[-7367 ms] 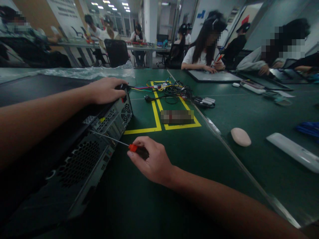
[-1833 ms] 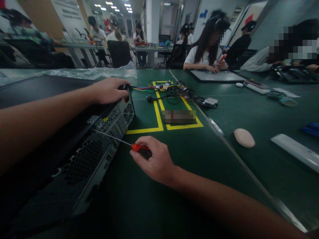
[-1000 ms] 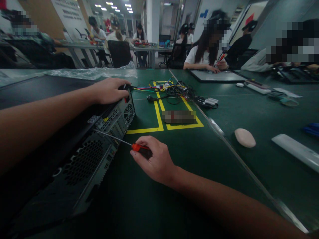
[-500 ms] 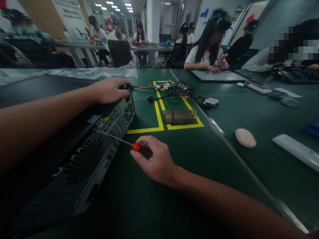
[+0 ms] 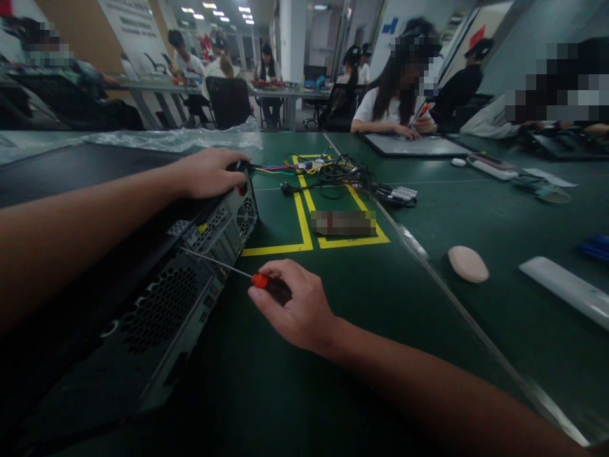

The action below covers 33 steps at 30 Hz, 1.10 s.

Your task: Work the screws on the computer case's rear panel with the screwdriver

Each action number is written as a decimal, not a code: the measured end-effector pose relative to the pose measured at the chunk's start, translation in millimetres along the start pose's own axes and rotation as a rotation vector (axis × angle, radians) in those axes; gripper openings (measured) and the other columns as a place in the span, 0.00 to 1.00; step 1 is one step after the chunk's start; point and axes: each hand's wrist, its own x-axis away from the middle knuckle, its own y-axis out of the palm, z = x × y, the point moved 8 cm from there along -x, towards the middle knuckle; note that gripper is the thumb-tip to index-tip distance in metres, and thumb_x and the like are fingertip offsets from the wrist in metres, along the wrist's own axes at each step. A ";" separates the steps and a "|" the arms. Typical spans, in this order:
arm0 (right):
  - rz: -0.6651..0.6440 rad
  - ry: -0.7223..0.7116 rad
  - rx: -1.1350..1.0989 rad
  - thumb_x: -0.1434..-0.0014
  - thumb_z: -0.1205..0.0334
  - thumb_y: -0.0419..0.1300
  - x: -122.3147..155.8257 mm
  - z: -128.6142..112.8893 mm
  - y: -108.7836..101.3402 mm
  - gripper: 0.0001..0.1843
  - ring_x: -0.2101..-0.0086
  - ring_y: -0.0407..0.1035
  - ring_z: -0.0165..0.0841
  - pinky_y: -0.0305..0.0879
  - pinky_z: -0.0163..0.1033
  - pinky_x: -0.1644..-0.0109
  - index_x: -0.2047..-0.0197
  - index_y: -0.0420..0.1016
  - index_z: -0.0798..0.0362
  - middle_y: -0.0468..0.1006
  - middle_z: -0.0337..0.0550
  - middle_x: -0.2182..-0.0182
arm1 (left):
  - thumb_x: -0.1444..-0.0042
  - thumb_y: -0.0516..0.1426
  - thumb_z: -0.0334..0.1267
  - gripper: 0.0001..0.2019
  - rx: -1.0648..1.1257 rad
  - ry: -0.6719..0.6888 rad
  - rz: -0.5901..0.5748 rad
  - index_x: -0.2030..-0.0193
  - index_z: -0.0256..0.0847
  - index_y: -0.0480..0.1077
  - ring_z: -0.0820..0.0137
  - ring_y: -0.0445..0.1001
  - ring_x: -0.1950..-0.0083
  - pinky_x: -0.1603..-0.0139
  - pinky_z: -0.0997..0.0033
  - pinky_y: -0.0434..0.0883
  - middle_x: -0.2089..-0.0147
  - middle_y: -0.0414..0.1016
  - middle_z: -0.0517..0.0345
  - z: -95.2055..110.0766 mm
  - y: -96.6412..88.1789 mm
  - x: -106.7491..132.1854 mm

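A black and grey desktop computer case lies on the left, with its rear panel turned toward me. My left hand grips the far top corner, thumb bent over the rear edge. In my right hand is a screwdriver with a red and dark handle, held between thumb and fingers. Its long thin shaft points left, and the tip meets the rear panel near the top edge, above the honeycomb vent. Whatever sits right at the tip is too small to make out.
Beyond the case lies a tangle of black and coloured cables. A blurred-out object sits inside yellow tape. To the right are a beige mouse-shaped piece and a white bar. Co-workers sit across the table.
The screwdriver's handle has turned a little within my right fingers. Its tip, the case and my left hand stay in the same place.
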 end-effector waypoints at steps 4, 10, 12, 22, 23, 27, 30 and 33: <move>0.000 0.011 0.047 0.30 0.53 0.62 0.4 0.8 0.0 0.11 0.62 0.77 0.34 0.75 0.40 0.54 0.51 0.77 0.52 0.83 0.44 0.60 | 0.44 0.53 0.57 0.37 -0.013 0.010 -0.014 0.28 0.49 0.72 0.41 0.70 0.31 0.26 0.45 0.63 0.33 0.77 0.49 -1.3 0.7 -0.8; -0.032 0.016 0.022 0.26 0.52 0.58 0.3 2.4 3.6 0.14 0.60 0.78 0.34 0.75 0.40 0.52 0.51 0.79 0.52 0.84 0.45 0.60 | 0.42 0.53 0.55 0.36 -0.020 0.015 -0.021 0.28 0.46 0.71 0.43 0.71 0.33 0.27 0.46 0.64 0.34 0.77 0.49 -4.3 2.1 -2.1; -0.013 0.014 -0.002 0.29 0.51 0.61 0.8 2.7 2.7 0.14 0.60 0.79 0.34 0.76 0.40 0.53 0.48 0.77 0.52 0.84 0.45 0.58 | 0.41 0.53 0.53 0.35 -0.019 0.021 -0.019 0.28 0.45 0.71 0.44 0.71 0.33 0.27 0.45 0.64 0.34 0.77 0.49 -4.2 2.4 -2.2; -0.005 0.000 -0.006 0.32 0.57 0.64 0.2 4.2 3.1 0.07 0.62 0.78 0.32 0.77 0.39 0.53 0.53 0.75 0.50 0.83 0.42 0.60 | 0.42 0.54 0.50 0.34 -0.038 0.016 -0.014 0.29 0.44 0.72 0.39 0.71 0.32 0.29 0.40 0.65 0.36 0.78 0.46 -3.5 2.8 -2.7; -0.009 0.001 -0.007 0.32 0.57 0.64 0.1 4.4 3.3 0.07 0.62 0.78 0.32 0.76 0.39 0.53 0.53 0.75 0.50 0.83 0.42 0.60 | 0.41 0.54 0.50 0.34 -0.040 0.014 -0.013 0.29 0.43 0.72 0.39 0.71 0.33 0.29 0.41 0.66 0.36 0.78 0.46 -3.8 2.8 -2.9; 0.004 -0.009 -0.016 0.32 0.58 0.65 -0.1 3.5 2.3 0.07 0.62 0.78 0.32 0.76 0.39 0.54 0.53 0.74 0.50 0.83 0.42 0.60 | 0.41 0.53 0.52 0.33 -0.027 0.017 -0.007 0.30 0.45 0.73 0.40 0.71 0.33 0.29 0.43 0.66 0.35 0.78 0.47 -4.8 2.8 -3.7; 0.010 -0.019 -0.017 0.32 0.59 0.65 0.0 2.2 1.9 0.07 0.62 0.78 0.32 0.76 0.39 0.54 0.53 0.74 0.50 0.83 0.42 0.60 | 0.41 0.53 0.52 0.34 -0.033 0.020 -0.010 0.30 0.43 0.72 0.41 0.71 0.33 0.29 0.44 0.65 0.35 0.77 0.45 -4.5 2.8 -3.7; -0.009 -0.006 -0.013 0.31 0.58 0.65 0.2 2.9 3.1 0.07 0.62 0.78 0.32 0.77 0.39 0.54 0.53 0.74 0.50 0.83 0.42 0.60 | 0.40 0.51 0.53 0.36 -0.070 0.026 -0.027 0.28 0.37 0.70 0.42 0.71 0.32 0.29 0.45 0.65 0.33 0.75 0.41 -1.4 3.2 -2.7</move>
